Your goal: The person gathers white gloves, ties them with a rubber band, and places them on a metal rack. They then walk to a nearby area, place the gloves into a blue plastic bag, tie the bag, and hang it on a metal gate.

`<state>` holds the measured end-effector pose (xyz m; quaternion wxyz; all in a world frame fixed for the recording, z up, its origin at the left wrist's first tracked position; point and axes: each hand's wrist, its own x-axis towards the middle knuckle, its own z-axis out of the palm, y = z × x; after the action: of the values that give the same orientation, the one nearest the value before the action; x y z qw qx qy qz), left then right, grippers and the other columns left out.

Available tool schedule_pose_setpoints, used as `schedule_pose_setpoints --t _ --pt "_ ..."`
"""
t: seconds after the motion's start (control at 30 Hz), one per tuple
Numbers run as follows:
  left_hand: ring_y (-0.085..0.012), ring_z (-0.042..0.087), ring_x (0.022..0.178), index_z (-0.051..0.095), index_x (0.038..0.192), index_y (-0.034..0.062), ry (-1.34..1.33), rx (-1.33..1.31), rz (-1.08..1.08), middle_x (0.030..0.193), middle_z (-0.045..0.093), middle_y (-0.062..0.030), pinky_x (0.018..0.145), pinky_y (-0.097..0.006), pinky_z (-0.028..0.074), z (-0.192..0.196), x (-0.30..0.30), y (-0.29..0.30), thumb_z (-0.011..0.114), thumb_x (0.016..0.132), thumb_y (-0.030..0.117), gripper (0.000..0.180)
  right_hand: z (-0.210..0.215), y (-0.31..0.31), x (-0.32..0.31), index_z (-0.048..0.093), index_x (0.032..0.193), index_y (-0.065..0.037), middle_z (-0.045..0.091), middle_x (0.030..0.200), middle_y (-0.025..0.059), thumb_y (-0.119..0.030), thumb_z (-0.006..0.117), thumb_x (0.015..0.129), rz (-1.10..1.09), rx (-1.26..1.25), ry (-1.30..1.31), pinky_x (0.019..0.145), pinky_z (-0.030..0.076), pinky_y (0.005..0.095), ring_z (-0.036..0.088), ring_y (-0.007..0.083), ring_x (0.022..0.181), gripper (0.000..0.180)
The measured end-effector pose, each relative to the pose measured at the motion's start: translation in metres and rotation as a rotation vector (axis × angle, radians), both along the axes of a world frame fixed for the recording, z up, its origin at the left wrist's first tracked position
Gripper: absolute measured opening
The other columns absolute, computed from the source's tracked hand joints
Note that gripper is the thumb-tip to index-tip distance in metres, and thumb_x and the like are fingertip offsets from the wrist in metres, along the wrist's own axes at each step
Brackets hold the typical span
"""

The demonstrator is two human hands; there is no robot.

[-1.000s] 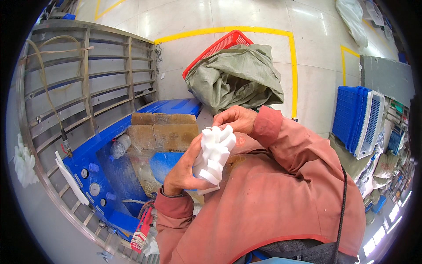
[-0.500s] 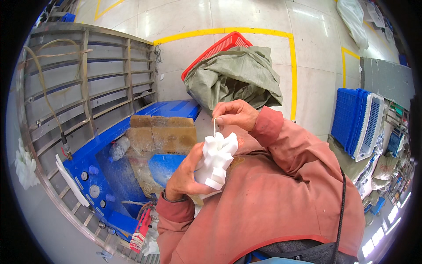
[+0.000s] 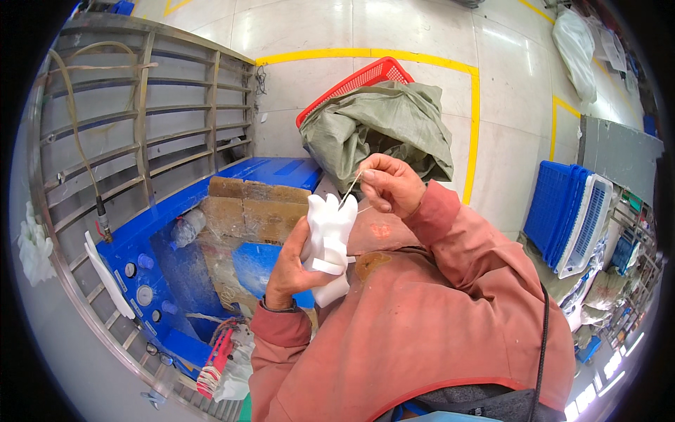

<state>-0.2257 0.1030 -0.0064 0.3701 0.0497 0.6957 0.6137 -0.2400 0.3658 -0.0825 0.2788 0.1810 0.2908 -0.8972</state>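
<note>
holding a bundle of white folded plastic strips [image 3: 328, 243] upright in front of the chest, the left hand [image 3: 292, 264] wraps its fingers around the bundle's lower half, clenched on it, while the right hand [image 3: 387, 184] pinches a thin pale string [image 3: 349, 190] between thumb and fingertips just above the bundle's top; the string runs down to the bundle. no label can be read anywhere; the only markings are yellow tape lines [image 3: 472, 119] on the pale tiled floor, forming a rectangle around a red plastic mesh basket [image 3: 358, 81], and small round dials on the side of a blue machine housing [image 3: 151, 271] at lower left. against a second ago, the bundle sits lower and more to the left of the right hand, which has risen clear of it, and the string that was not visible then is now drawn out taut; half a second ago the fingers were already pinching above the bundle, closer to it. a crumpled grey-green woven sack [image 3: 383, 133] lies over the red basket, beyond the hands. brown cardboard sheets [image 3: 249, 207] rest on the blue housing, behind the bundle, and a grey metal bar rack [image 3: 126, 126] stands at the left. stacked blue plastic crates [image 3: 562, 211] stand at the right. the salmon-red sleeves fill the lower foreground and hide whatever lies beneath the hands.
</note>
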Motion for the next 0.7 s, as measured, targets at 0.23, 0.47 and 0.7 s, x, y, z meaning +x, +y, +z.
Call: schedule_pose_setpoints --t 0.23,0.47,0.7 --pt "-0.034 0.06 0.115 0.055 0.14 0.0026 0.393 -0.246 -0.285 0.128 0.059 -0.0162 0.098 -0.041 0.047 -0.006 -0.012 0.025 0.083 0.066 0.019 0.082 0.031 0.011 -0.033 0.071 0.103 -0.002 0.074 0.098 0.0066 -0.011 0.065 0.099 0.286 0.319 0.281 0.052 0.044 0.0258 0.053 0.0077 0.061 0.012" --pt "-0.0372 0.061 0.11 0.054 0.14 0.0043 0.596 -0.361 -0.282 0.124 0.06 -0.0166 0.091 -0.044 0.049 -0.024 -0.013 0.031 0.084 0.065 0.022 0.082 0.048 0.001 -0.037 0.073 0.1 -0.005 0.059 0.082 0.0112 -0.002 0.071 0.089 0.351 0.828 1.048 0.065 0.05 0.0365 0.061 0.0276 0.072 0.012" --pt "-0.0348 0.062 0.115 0.044 0.151 0.0054 0.485 -0.331 0.061 0.128 0.059 -0.0184 0.096 -0.042 0.051 -0.038 -0.026 0.017 0.085 0.069 0.018 0.092 0.056 -0.002 -0.005 0.07 0.101 -0.005 0.058 0.081 0.0087 -0.001 0.071 0.089 0.273 0.97 1.017 0.062 0.049 0.0346 0.06 0.0262 0.071 0.013"
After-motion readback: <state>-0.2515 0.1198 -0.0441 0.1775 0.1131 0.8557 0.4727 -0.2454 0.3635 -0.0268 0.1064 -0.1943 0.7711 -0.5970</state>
